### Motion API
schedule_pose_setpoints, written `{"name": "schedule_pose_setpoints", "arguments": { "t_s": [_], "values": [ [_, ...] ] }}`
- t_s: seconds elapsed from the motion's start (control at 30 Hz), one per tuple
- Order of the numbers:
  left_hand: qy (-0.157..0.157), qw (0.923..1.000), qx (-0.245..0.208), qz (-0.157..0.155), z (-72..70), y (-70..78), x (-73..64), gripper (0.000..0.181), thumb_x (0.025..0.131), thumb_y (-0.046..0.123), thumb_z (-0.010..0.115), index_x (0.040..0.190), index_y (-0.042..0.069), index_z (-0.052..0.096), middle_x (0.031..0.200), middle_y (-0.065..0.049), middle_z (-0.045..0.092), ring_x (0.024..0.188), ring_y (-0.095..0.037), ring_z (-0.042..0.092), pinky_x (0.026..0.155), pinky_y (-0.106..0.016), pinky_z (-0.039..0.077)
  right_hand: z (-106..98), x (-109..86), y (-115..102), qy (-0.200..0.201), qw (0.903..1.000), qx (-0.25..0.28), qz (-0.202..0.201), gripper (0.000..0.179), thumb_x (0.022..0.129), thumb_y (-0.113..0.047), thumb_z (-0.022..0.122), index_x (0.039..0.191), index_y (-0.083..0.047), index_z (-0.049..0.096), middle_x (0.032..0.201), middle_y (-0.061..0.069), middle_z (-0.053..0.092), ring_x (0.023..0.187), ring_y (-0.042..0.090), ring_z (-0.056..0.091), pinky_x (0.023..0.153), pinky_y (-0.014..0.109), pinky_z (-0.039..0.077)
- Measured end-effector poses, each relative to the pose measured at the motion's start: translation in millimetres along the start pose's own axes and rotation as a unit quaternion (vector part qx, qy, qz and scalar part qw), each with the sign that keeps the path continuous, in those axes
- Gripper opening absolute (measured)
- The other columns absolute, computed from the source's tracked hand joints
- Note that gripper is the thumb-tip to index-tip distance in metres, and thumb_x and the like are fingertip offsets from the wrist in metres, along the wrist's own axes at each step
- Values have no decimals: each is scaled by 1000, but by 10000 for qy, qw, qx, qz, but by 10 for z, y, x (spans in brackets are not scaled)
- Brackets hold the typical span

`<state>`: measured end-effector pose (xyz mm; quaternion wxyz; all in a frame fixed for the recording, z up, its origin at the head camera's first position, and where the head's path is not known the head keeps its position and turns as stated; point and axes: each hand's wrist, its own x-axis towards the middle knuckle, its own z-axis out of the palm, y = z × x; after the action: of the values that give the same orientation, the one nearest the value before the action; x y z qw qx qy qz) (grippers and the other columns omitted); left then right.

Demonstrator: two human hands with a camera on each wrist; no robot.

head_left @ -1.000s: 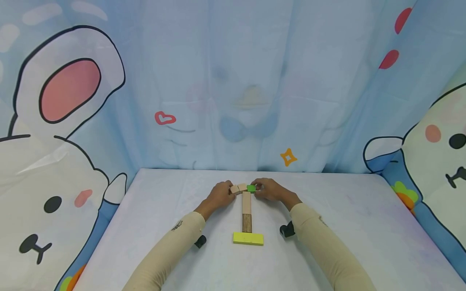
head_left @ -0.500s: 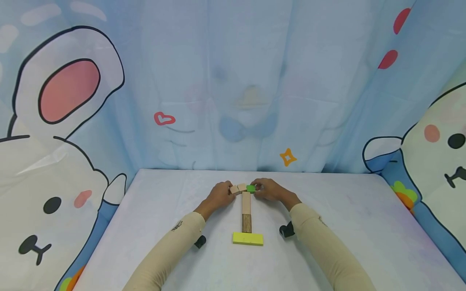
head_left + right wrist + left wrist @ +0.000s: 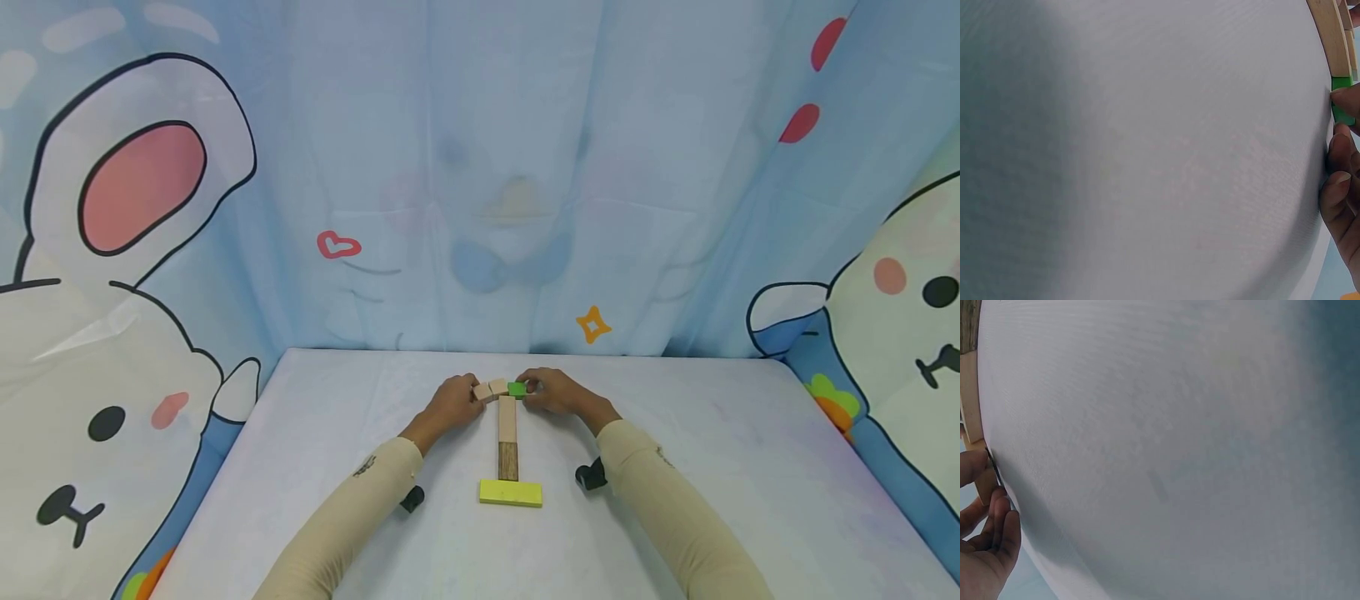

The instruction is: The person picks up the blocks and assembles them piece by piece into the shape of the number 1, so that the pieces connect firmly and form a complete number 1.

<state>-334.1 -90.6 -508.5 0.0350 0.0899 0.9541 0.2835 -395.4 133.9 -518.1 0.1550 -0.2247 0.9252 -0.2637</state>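
Note:
In the head view, my left hand (image 3: pixel 453 404) pinches a small light wooden block (image 3: pixel 482 392) at the left end of a short, slightly bent row. A second light block (image 3: pixel 498 387) sits in its middle. At the right end is a green block (image 3: pixel 516 389), which my right hand (image 3: pixel 553 392) holds between thumb and fingers. Below the row, a long light block (image 3: pixel 507 419) lies in line with a dark brown block (image 3: pixel 508 461). Across the near end lies a yellow block (image 3: pixel 511 492). The right wrist view shows the thumb against the green block (image 3: pixel 1341 84).
A white cloth covers the table (image 3: pixel 337 400). Behind it hangs a blue curtain (image 3: pixel 517 108) with cartoon animals. Dark wrist-worn devices show beneath the left sleeve (image 3: pixel 352 500) and the right sleeve (image 3: pixel 675 500).

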Motion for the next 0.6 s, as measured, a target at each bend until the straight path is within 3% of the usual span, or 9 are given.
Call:
{"name": "schedule_pose_setpoints", "arguments": {
  "t_s": [0.6],
  "values": [
    [-16, 10000, 61, -76, 13, 9, 12, 25, 94, 12, 66, 114, -2, 65, 89, -6, 61, 75, -13, 50, 68, -27, 44, 1, -12, 0, 14, 10000, 31, 48, 39, 95, -18, 68, 132, -8, 61, 112, 8, 63, 103, 22, 54, 95, 46, 47]
  ]
}}
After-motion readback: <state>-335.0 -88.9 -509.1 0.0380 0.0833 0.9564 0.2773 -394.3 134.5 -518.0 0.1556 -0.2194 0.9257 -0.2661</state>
